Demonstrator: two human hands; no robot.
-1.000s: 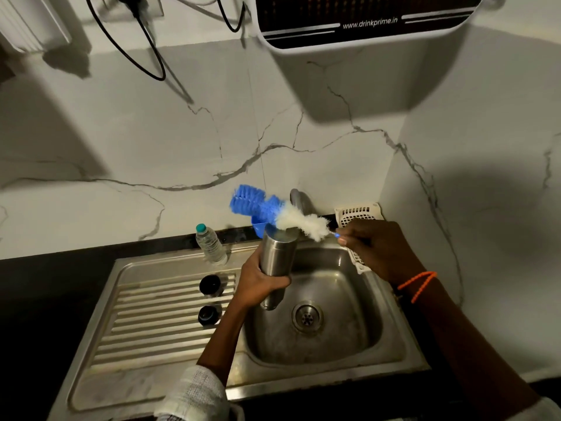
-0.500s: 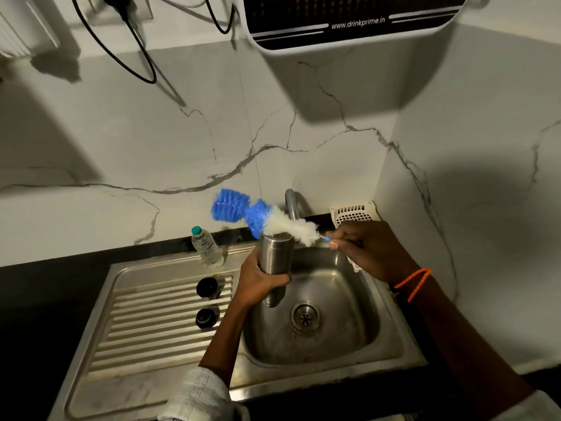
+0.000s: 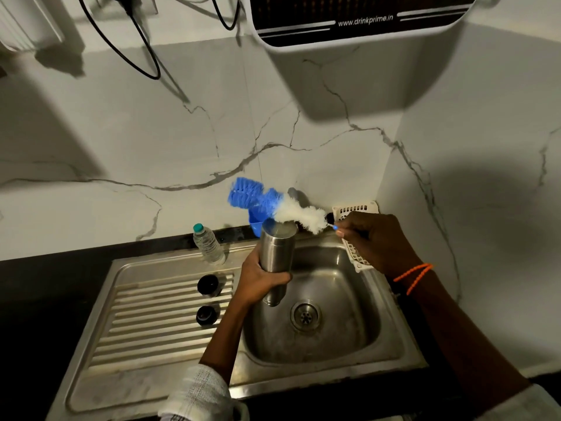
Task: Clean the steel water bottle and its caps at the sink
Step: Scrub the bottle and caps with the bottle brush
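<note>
Both hands are busy: the left hand (image 3: 258, 278) is wrapped around the steel bottle (image 3: 277, 262), holding it upright over the sink (image 3: 394, 338) with its open mouth up, and the right hand (image 3: 373, 241) pinches the thin handle end of a bottle brush (image 3: 273, 208). That brush lies sideways right above the bottle's mouth, blue bristles pointing away from the right hand and white fluffy part nearer it, so it isn't inside the bottle at this point.

Progress-wise I'd say this is early to middle. No water running that I can see, no foam in the basin, and I can't tell if the bottle's inside is wet or soapy. The two black caps (image 3: 208, 285) (image 3: 207, 315) sit on the ribbed draining board just left of the basin, looking untouched, so they likely need washing, plus a rinse of everything.

Other stuff around the sink: a small plastic water bottle (image 3: 208, 244) stands at the back edge, left of the steel one. A blue cup-like thing (image 3: 255, 221) sits behind the steel bottle, and the tap (image 3: 296, 194) is mostly hidden behind the brush. A white plastic basket (image 3: 355, 214) hangs at the back right corner, partly behind the right hand. The tap and blue thing crowd the back a bit, so swinging that long brush around to aim it down could bump them.
</note>
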